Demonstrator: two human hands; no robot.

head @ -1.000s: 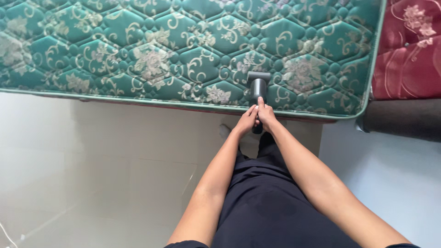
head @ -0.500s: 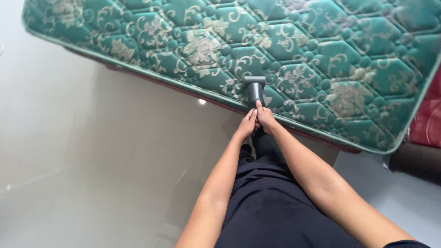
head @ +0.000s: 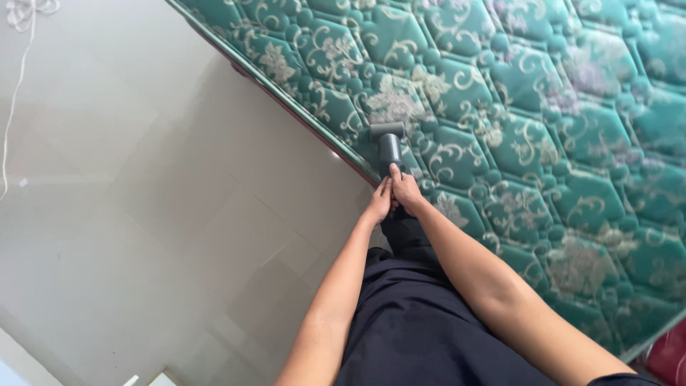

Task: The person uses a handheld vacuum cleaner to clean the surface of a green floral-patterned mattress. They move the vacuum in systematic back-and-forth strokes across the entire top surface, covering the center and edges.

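— Handheld vacuum [head: 389, 146]: where is it?
— On the green quilted mattress [head: 529, 129], nozzle pointing to 12 o'clock, near the mattress edge.
— Grip?
— Left hand [head: 379, 204] and right hand [head: 406, 191] both closed around its handle.

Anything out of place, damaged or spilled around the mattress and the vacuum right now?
Nothing stands out. Both hands grip the handheld vacuum on the green mattress; a white cord trails loose on the floor.

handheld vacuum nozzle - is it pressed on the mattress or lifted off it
On it, as far as shows: the grey nozzle lies flat against the green quilted mattress near its edge, both hands, left hand and right hand, gripping the handle.
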